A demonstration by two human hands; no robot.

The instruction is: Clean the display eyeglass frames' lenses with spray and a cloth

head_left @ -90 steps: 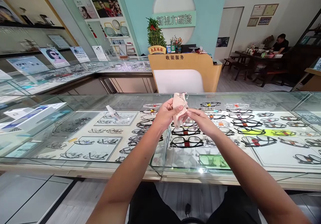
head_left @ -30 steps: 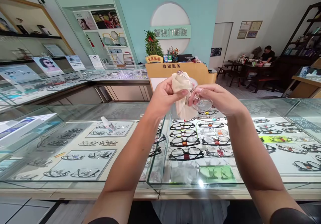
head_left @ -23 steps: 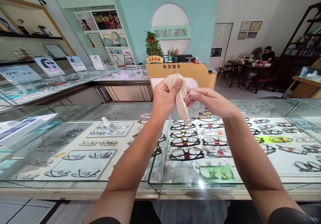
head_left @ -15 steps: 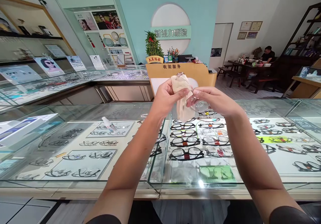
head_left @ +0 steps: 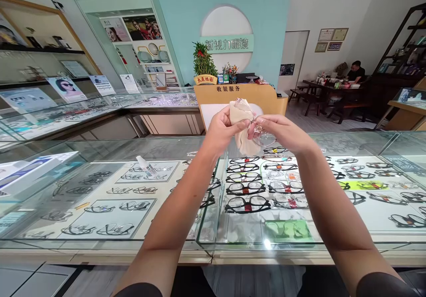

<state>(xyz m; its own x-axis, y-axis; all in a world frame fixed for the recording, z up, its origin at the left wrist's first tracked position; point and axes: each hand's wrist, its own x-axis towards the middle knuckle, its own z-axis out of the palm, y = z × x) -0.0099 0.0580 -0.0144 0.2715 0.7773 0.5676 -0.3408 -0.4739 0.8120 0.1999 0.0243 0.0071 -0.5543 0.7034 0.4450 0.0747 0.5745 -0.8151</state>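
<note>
Above the glass counter, my left hand [head_left: 222, 126] is closed on a cream cloth [head_left: 245, 142], its thumb pressed on the near side. The cloth is folded around one lens of a pair of glasses [head_left: 265, 139], and part of the thin rim shows above it. My right hand [head_left: 282, 130] pinches the glasses near the middle of the frame, with the other clear lens hanging under its fingers. Some of the frame is hidden by the cloth and fingers. A white spray bottle [head_left: 146, 167] stands on the counter to the left of my arms.
Under the glass top of the display counter [head_left: 239, 243] lie rows of glasses [head_left: 248, 203]. A white box [head_left: 36, 170] rests at the far left. Beyond are a wooden cash desk [head_left: 239, 93] and a seated person [head_left: 356, 73] at a dark table.
The cloth has shifted and bunched around the lens, its lower end now higher and further right. Both hands stay in nearly the same place, still holding the glasses and cloth.
</note>
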